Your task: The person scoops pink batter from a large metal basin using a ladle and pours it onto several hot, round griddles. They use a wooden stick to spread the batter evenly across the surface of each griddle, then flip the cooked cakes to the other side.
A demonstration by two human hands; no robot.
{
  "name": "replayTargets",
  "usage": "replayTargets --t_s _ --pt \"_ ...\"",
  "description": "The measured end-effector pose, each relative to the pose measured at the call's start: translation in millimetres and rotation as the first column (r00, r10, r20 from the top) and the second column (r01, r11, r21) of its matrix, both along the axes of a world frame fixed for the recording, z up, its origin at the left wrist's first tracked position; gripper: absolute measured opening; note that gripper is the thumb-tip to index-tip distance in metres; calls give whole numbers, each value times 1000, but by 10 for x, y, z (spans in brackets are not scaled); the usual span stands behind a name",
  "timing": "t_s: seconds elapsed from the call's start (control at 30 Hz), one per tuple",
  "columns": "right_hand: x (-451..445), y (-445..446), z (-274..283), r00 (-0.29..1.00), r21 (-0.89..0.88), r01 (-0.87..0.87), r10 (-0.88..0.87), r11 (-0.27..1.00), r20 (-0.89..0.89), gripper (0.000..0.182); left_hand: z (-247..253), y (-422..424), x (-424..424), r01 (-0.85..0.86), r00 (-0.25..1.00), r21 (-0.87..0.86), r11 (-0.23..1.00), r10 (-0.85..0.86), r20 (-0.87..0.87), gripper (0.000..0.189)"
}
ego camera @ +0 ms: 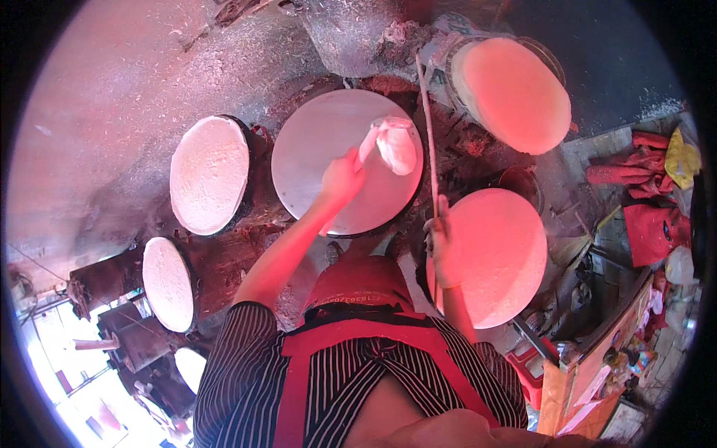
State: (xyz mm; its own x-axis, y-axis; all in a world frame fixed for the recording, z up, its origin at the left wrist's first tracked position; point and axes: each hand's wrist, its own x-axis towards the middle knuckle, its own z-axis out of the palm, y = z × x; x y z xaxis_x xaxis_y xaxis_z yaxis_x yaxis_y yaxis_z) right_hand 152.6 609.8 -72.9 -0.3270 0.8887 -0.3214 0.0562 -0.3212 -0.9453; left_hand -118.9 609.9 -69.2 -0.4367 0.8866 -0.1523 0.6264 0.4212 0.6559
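My left hand grips the handle of a swab with a pale, cloth-like head. That head rests over the right side of a bare round griddle in front of me. In my right hand is a long thin stick, running up past the griddle's right edge. Behind this hand, a second round griddle bears a pale flatbread sheet, part of it in red light. The fingers of my right hand are partly hidden and dark.
More griddles at the left carry pale round flatbreads, one of them smaller in view. Large round flatbreads lie on a round support at the upper right. A metal bucket stands beyond the griddle. A wooden cabinet is at the lower right.
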Motion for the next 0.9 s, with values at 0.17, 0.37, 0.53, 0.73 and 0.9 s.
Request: replayTargets --t_s 0.17,0.37,0.53,0.73,0.9 --pt "-329 -743 -122 702 445 -184 -199 876 683 47 52 67 -312 80 936 182 980 -11 -351 19" --pt "-952 -725 -536 798 508 -36 -281 861 532 50 455 130 -883 269 811 409 872 24 -584 15" --pt "-1198 -563 -251 984 7 171 -171 985 -49 45 639 56 -1151 254 849 461 850 33 -527 12" --pt "-1473 -1326 -259 890 15 455 -455 891 21 39 421 -634 -1358 40 982 248 968 8 -188 12" --pt "-2075 -1034 -294 942 18 322 -318 947 -103 43 -112 -1245 -1584 -65 997 299 952 73 -17 14"
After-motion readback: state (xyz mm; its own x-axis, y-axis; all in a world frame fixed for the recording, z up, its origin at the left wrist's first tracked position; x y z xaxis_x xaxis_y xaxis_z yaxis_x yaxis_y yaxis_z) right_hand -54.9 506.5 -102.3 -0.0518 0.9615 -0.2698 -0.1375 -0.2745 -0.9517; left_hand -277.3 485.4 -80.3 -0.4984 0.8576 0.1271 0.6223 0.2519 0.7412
